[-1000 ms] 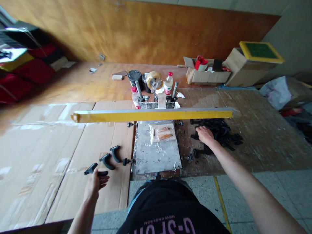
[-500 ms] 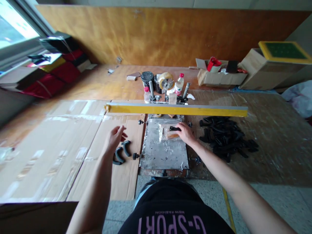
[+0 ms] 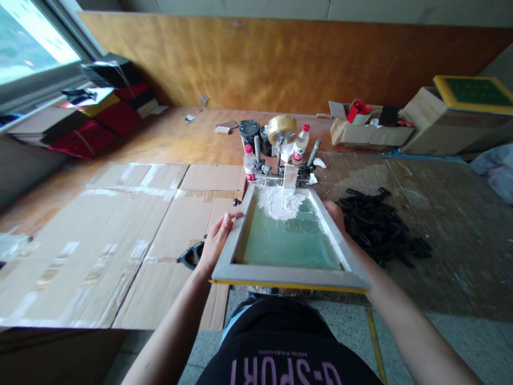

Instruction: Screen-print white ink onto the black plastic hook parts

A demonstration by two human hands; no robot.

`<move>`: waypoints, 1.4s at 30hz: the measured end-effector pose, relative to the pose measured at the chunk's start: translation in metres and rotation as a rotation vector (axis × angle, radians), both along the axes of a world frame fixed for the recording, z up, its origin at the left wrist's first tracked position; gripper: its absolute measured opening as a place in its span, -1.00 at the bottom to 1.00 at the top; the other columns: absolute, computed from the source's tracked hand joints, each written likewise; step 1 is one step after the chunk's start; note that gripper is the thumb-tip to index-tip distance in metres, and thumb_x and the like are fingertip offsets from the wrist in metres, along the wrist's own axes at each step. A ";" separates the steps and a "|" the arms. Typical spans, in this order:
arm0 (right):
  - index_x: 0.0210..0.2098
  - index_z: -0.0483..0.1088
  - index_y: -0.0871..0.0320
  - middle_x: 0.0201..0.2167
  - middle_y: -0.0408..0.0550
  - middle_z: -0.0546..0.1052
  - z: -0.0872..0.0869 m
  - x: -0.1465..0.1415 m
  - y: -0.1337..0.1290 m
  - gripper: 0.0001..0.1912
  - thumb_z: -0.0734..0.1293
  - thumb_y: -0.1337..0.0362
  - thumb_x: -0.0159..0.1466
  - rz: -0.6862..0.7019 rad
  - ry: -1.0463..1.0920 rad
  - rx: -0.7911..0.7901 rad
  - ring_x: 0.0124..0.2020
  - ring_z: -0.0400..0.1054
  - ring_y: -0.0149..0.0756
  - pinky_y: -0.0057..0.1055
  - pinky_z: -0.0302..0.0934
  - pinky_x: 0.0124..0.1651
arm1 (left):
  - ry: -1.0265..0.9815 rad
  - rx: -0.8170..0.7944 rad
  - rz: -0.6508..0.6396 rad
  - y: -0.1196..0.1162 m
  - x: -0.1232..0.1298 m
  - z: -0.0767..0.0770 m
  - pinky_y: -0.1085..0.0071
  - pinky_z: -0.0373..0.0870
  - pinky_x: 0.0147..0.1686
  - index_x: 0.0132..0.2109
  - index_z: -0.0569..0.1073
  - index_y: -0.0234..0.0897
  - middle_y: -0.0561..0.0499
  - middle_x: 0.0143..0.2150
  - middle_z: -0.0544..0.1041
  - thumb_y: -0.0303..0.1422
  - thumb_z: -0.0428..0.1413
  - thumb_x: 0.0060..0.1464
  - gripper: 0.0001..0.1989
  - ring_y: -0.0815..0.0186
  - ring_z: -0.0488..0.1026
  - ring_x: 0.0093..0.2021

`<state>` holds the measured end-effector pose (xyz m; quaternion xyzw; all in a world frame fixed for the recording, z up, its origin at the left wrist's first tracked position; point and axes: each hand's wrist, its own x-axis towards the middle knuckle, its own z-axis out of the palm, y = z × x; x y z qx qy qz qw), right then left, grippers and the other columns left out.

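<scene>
A silk-screen frame (image 3: 280,274) with pale rails and yellow underside lies over the printing plate, hiding it. Thick white ink (image 3: 282,204) sits at the far end of its green mesh (image 3: 288,243). A squeegee (image 3: 290,176) stands upright behind the ink. My left hand (image 3: 217,238) is closed on the left rail, one finger along it. On the opposite rail, my right hand (image 3: 335,215) grips the outer side, most of its fingers hidden. Dark curved plastic pieces (image 3: 191,255) lie by my left wrist, partly covered by it.
To the right is a heap of black curved pieces (image 3: 380,224). Behind the frame's clamp (image 3: 272,174) stand bottles (image 3: 300,144), a roll of tape (image 3: 281,127) and dark jars (image 3: 249,132). Cardboard sheets (image 3: 120,230) cover the left side; boxes (image 3: 368,131) stand at back right.
The raised screen frame has come down over the plate. My right hand has left the small black piece on the plate, and both hands are now at the frame's sides.
</scene>
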<state>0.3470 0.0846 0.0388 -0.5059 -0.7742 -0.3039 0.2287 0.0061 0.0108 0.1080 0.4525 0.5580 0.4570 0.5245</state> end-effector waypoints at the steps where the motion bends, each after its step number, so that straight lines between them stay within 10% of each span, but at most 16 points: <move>1: -0.29 0.52 0.34 -0.42 -0.07 0.55 0.007 0.006 0.008 -0.71 0.16 0.41 0.31 -0.026 0.093 -0.021 -0.40 0.41 -0.38 -0.50 0.37 -0.35 | 0.022 -0.066 -0.025 -0.008 -0.002 -0.012 0.49 0.28 -0.44 0.03 0.48 -0.24 -0.01 -0.24 0.53 0.06 0.05 0.12 -0.47 0.35 0.40 -0.38; 5: 0.16 0.31 0.21 0.14 0.18 0.34 0.032 -0.015 0.045 -0.45 0.39 0.35 0.18 0.066 0.456 -0.285 0.13 0.26 -0.07 -0.13 0.23 0.15 | 0.060 -0.189 -0.031 -0.023 0.000 -0.066 0.50 0.26 -0.47 0.27 0.27 -0.19 0.04 -0.34 0.50 0.01 0.15 0.05 -0.30 0.34 0.40 -0.43; 9: -0.07 0.40 0.25 -0.10 0.17 0.45 0.039 -0.064 0.065 -0.66 0.41 0.37 0.16 0.146 0.300 -0.554 0.03 0.26 0.01 -0.12 0.21 0.07 | 0.099 -0.208 -0.008 -0.020 0.001 -0.096 0.48 0.33 -0.38 0.30 0.22 -0.21 -0.01 -0.25 0.53 -0.01 0.15 0.05 -0.26 0.32 0.44 -0.34; 13: -0.23 0.41 0.20 -0.27 0.10 0.50 0.027 -0.082 0.036 -0.90 0.30 0.41 0.23 0.133 0.188 -0.694 -0.20 0.34 -0.12 -0.27 0.23 -0.13 | 0.038 -0.221 -0.022 -0.020 0.000 -0.098 0.45 0.36 -0.34 0.28 0.25 -0.25 -0.05 -0.21 0.55 0.00 0.15 0.04 -0.26 0.27 0.48 -0.28; 19: -0.31 0.42 0.12 -0.32 -0.08 0.51 0.037 -0.069 -0.007 -0.91 0.30 0.41 0.22 0.528 0.034 -0.804 -0.25 0.37 -0.26 -0.41 0.16 -0.24 | 0.040 -0.233 0.027 -0.021 0.004 -0.093 0.44 0.38 -0.36 0.22 0.33 -0.29 -0.05 -0.24 0.56 0.01 0.18 0.00 -0.29 0.25 0.49 -0.31; 27: -0.23 0.46 0.16 -0.24 0.00 0.54 0.025 -0.070 -0.011 -0.80 0.28 0.47 0.19 0.467 0.121 -0.636 -0.15 0.36 -0.19 -0.35 0.20 -0.15 | 0.038 -0.228 -0.002 -0.021 0.001 -0.090 0.46 0.36 -0.41 0.24 0.30 -0.24 -0.03 -0.27 0.57 0.02 0.17 0.02 -0.29 0.28 0.49 -0.36; 32: -0.17 0.48 0.05 -0.25 -0.11 0.56 0.037 -0.072 0.002 -0.84 0.36 0.27 0.23 0.426 0.226 -0.706 -0.21 0.41 -0.23 -0.36 0.24 -0.19 | 0.050 -0.230 -0.025 -0.022 0.000 -0.069 0.48 0.32 -0.46 0.26 0.28 -0.24 0.01 -0.34 0.55 0.01 0.17 0.02 -0.27 0.31 0.46 -0.41; 36: 0.16 0.33 -0.05 -0.13 -0.09 0.55 0.063 -0.069 0.057 -0.45 0.43 0.22 0.18 0.211 0.382 -0.653 -0.19 0.42 -0.19 -0.32 0.26 -0.13 | 0.042 -0.199 -0.020 -0.021 -0.001 -0.026 0.49 0.32 -0.44 0.25 0.31 -0.19 0.01 -0.27 0.56 0.04 0.18 0.00 -0.27 0.30 0.46 -0.36; 42: 0.09 0.37 0.09 -0.30 -0.03 0.55 0.061 0.007 0.077 -0.62 0.23 0.20 0.30 -0.139 0.702 -0.454 -0.29 0.40 -0.17 -0.24 0.26 -0.13 | -0.167 0.042 0.029 0.012 0.007 0.026 0.47 0.41 -0.31 -0.02 0.50 -0.25 -0.03 -0.14 0.56 0.09 0.04 0.12 -0.47 0.31 0.48 -0.27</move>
